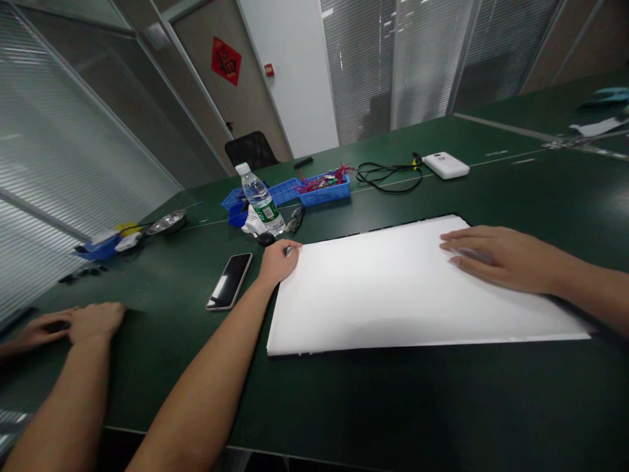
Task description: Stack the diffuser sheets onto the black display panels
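A large white panel (393,288) with a thin dark frame lies flat on the green table (393,406). My left hand (278,260) is at the panel's far left corner, with its fingers curled round that corner. My right hand (491,259) rests flat on the panel's right part, fingers stretched out and holding nothing. A small black object (266,239) sits just beyond my left hand.
A phone (230,280) lies left of the panel, a water bottle (260,200) and blue trays (314,189) behind it. A white power bank (446,165) with a black cable (388,176) lies further back. Another person's hands (73,324) rest at the left edge.
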`<action>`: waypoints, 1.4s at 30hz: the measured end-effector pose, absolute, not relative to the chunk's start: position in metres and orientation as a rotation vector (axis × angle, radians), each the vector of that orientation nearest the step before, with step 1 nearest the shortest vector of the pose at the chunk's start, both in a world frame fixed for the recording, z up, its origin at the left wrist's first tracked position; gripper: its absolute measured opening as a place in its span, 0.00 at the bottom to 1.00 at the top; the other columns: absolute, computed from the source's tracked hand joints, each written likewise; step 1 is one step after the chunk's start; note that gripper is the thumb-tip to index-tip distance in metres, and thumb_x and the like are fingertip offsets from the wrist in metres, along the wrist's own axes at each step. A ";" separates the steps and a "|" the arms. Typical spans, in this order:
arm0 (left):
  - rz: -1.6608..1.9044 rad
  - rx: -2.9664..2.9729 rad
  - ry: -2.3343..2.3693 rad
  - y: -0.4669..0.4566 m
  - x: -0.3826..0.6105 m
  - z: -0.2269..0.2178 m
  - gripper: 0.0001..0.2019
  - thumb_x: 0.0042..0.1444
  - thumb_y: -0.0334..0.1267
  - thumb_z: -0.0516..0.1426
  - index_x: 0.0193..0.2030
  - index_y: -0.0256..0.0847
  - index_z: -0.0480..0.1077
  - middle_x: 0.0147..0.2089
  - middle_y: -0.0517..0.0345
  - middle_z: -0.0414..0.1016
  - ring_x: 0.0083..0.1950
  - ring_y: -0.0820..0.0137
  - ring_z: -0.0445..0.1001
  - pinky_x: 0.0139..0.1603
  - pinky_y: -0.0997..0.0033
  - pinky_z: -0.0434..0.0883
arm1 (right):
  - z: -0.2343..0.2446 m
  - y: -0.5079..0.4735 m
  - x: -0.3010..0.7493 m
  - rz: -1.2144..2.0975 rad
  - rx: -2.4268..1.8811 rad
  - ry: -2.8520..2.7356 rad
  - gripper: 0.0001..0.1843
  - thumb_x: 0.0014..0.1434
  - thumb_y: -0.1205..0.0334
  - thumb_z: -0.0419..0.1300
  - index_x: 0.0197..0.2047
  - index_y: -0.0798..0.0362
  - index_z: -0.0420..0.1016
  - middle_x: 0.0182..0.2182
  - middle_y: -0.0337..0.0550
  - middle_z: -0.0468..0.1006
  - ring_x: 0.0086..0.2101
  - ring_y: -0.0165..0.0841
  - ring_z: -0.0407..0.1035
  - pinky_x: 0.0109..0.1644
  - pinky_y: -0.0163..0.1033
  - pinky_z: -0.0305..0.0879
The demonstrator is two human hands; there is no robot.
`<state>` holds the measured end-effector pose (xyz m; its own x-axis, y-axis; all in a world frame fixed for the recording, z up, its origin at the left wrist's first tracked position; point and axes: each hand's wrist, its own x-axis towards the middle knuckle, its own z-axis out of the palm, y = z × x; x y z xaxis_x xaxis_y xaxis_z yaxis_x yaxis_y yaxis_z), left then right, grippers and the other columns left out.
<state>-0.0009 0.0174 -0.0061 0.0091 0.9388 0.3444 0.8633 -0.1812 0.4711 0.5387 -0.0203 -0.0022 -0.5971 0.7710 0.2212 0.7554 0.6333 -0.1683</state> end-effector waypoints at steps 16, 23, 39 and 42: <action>0.961 2.182 1.958 0.015 0.003 -0.008 0.11 0.60 0.37 0.63 0.44 0.44 0.87 0.37 0.55 0.86 0.40 0.60 0.83 0.48 0.64 0.76 | 0.030 -0.074 0.484 0.179 -0.606 -2.845 0.47 0.60 0.40 0.71 0.80 0.28 0.63 0.76 0.41 0.63 0.72 0.54 0.62 0.72 0.66 0.66; 0.962 2.193 2.035 0.011 0.007 -0.006 0.10 0.60 0.38 0.63 0.43 0.44 0.88 0.37 0.54 0.87 0.37 0.60 0.83 0.44 0.64 0.75 | 0.027 -0.080 0.476 0.256 -0.584 -2.888 0.51 0.59 0.38 0.72 0.81 0.33 0.60 0.76 0.45 0.62 0.71 0.54 0.63 0.71 0.65 0.68; 0.796 2.189 2.289 0.003 0.017 0.005 0.18 0.68 0.48 0.57 0.43 0.43 0.88 0.37 0.50 0.88 0.39 0.59 0.84 0.45 0.65 0.72 | 0.023 -0.073 0.481 0.398 -0.520 -2.856 0.48 0.63 0.45 0.71 0.82 0.39 0.61 0.77 0.47 0.61 0.74 0.51 0.59 0.77 0.60 0.60; 0.750 2.191 2.332 0.001 0.020 0.007 0.21 0.70 0.49 0.55 0.42 0.43 0.88 0.39 0.48 0.89 0.41 0.57 0.85 0.46 0.64 0.71 | 0.023 -0.074 0.480 0.365 -0.517 -2.867 0.48 0.64 0.45 0.71 0.82 0.39 0.61 0.77 0.47 0.60 0.74 0.51 0.59 0.77 0.60 0.61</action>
<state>0.0196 0.0015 0.0066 -0.1052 0.9080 0.4055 0.9741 0.0120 0.2257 0.4795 -0.0738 0.0227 -0.9177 0.3654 0.1558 0.3147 0.9082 -0.2759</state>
